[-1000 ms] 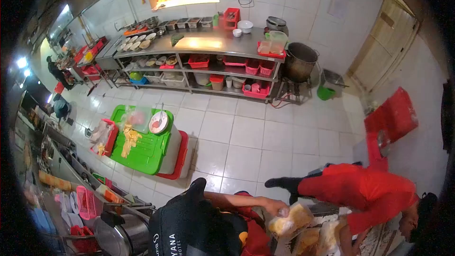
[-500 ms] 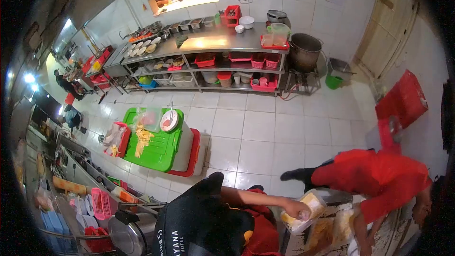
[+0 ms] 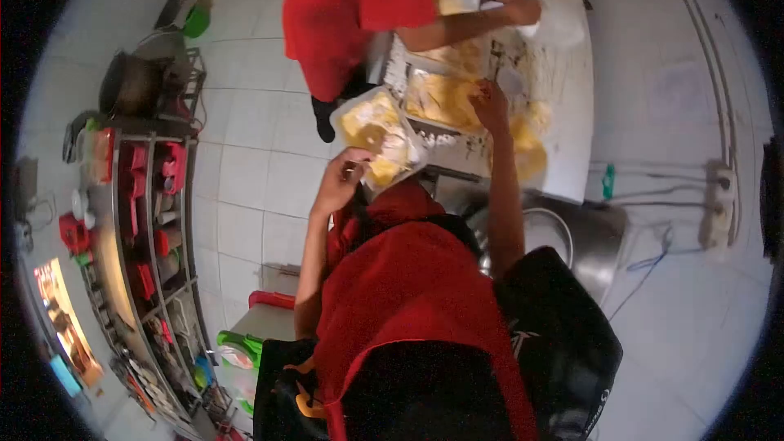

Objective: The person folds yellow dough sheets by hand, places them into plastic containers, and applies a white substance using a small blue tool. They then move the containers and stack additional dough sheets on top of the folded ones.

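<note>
A clear plastic container (image 3: 347, 118) with yellow and white food inside tilts at the counter's left edge. My left hand (image 3: 339, 184) is closed at its near rim, with the fingertips over the food and partly blurred. Further right lies a rectangular tray (image 3: 420, 118) of yellow-orange food. My right hand (image 3: 488, 104) hovers at the tray's right end, its fingers curled together; whatever they pinch is too small to make out. Beside that forearm, yellow food (image 3: 529, 147) sits on the white counter in what looks like clear plastic.
Across the counter (image 3: 563, 139) a co-worker in red (image 3: 359, 24) leans in, with a hand (image 3: 523, 10) on something white. A round metal lid or pot (image 3: 547, 233) is below my right forearm. A steel shelf rack (image 3: 155, 229) stands on the left.
The view has swung right and down, bringing my apron and both forearms into sight. My left hand remains at the container. My right hand now shows over the tray.
</note>
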Action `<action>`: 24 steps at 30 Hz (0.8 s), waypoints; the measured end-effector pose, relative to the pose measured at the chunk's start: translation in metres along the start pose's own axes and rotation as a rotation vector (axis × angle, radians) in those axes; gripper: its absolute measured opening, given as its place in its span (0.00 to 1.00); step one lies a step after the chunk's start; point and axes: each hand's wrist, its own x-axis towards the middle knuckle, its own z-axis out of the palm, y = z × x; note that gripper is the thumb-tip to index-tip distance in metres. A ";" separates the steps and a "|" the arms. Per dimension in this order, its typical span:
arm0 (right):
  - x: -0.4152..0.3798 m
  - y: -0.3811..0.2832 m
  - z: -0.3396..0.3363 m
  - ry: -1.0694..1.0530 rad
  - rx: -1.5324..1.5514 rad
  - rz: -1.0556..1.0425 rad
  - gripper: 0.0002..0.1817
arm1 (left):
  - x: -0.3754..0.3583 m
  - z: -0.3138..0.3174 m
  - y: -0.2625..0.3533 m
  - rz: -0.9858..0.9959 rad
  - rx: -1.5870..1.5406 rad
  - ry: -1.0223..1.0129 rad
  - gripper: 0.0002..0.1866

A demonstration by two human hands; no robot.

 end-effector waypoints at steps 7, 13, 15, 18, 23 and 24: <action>-0.022 0.010 -0.030 -0.073 0.070 0.443 0.17 | 0.061 0.022 -0.014 -0.025 0.078 -0.031 0.12; 0.007 -0.030 -0.031 -0.284 0.351 0.350 0.18 | 0.127 0.057 -0.020 0.004 0.267 0.079 0.10; 0.022 -0.008 -0.007 -0.496 0.388 0.152 0.19 | 0.133 0.069 -0.017 0.116 0.285 0.013 0.11; 0.026 0.029 0.042 -0.349 0.154 0.009 0.22 | 0.116 0.080 -0.004 0.059 0.254 -0.098 0.12; 0.031 0.016 0.036 -0.297 -0.061 -0.029 0.27 | 0.071 0.062 -0.025 -0.017 0.008 -0.225 0.15; 0.030 0.016 0.035 -0.359 -0.177 -0.061 0.28 | 0.063 0.057 -0.026 -0.014 0.068 -0.226 0.15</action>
